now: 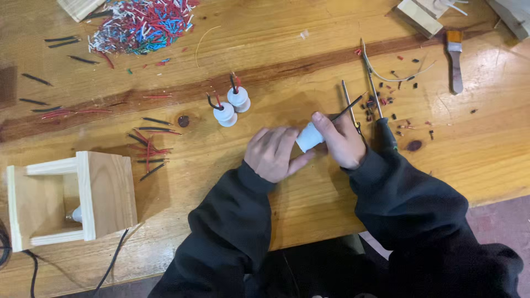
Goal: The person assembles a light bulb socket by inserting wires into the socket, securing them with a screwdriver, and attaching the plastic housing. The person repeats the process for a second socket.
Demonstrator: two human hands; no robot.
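Both my hands meet over the middle of the wooden workbench (309,49). My right hand (341,140) grips a small white lamp socket (308,137), and a short black wire (349,108) sticks up and to the right from that hand. My left hand (271,153) has its fingers curled, with the thumb touching the socket's lower side. Two more white sockets (232,106) with red and black wires in them stand on the bench just left of my hands.
A heap of cut red, blue, green and white wire pieces (144,23) lies at the back left. Loose red and black wires (150,148) lie beside an open wooden box (105,194) at front left. Tweezers (349,104), a screwdriver (382,113) and a brush (455,58) lie to the right.
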